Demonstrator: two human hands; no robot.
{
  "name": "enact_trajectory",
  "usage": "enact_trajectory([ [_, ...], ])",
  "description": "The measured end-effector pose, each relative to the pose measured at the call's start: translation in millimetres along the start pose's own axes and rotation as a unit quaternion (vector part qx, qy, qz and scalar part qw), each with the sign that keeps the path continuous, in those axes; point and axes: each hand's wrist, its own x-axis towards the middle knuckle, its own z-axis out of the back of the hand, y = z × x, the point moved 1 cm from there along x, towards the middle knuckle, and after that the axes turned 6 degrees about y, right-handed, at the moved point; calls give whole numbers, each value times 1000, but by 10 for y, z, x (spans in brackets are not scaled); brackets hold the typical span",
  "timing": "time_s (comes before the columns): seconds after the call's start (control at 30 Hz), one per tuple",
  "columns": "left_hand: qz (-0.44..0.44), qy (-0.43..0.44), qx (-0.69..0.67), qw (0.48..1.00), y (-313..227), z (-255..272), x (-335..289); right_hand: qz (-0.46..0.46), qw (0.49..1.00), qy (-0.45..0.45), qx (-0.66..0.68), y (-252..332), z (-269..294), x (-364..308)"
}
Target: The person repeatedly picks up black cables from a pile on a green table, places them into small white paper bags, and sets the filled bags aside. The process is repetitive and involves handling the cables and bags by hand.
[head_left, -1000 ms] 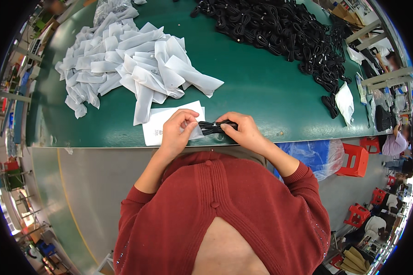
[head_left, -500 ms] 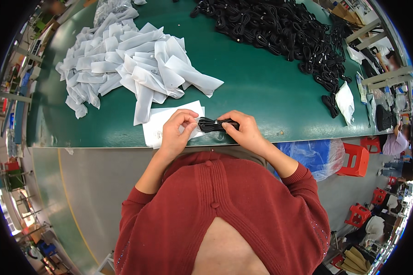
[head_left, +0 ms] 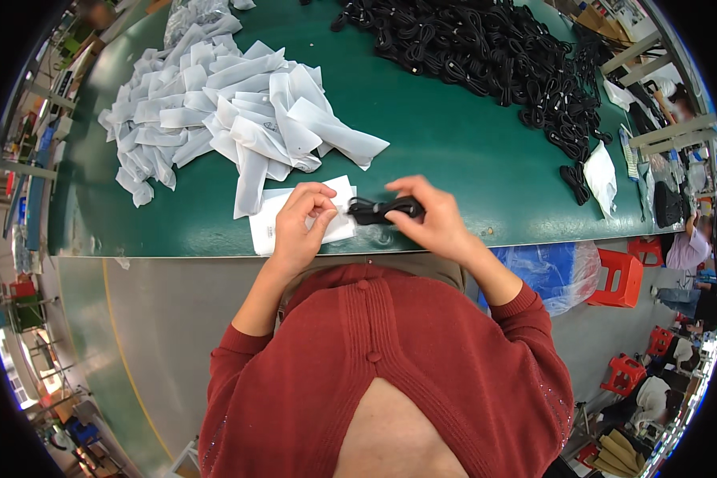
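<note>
A coiled black cable (head_left: 385, 210), bundled lengthwise, lies level just over the table's near edge. My right hand (head_left: 436, 219) closes round its right end, with the thumb along the near side and the index finger raised off it. The cable's left end meets the edge of a thin whitish plastic bag (head_left: 344, 213). My left hand (head_left: 301, 229) pinches that edge between thumb and fingertips, and the fingers partly hide it. Beneath the left hand rests a small stack of flat white bags (head_left: 264, 231).
Filled whitish bags (head_left: 191, 103) heap up at the left of the green table (head_left: 446, 151). A large pile of coiled black cables (head_left: 486, 56) spreads over the far right. A white packet (head_left: 600, 179) lies near the right edge. Below stand a red stool (head_left: 616, 277) and a blue plastic-wrapped bundle (head_left: 542, 271).
The cable and my right hand have shifted slightly right and up, with motion blur on the cable. My right index finger has lifted off it. My left hand has barely moved.
</note>
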Motion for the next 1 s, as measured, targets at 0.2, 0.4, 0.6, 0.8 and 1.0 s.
enact_trajectory([
  [0.2,10,-47,1,999,40,-89,-55,34,982,-29,-186,80,415,110],
  [0.4,22,-43,18,999,62,-102,-68,76,919,-36,-384,-261,188,28],
  [0.6,30,-45,16,998,83,-76,-111,52,956,-41,-287,-425,69,-142],
  [0.8,32,-45,-20,998,101,-89,-97,99,970,48,-215,-111,-20,-123],
  [1.0,24,-37,-44,998,35,-78,-60,146,955,90,-241,-77,-54,-66],
])
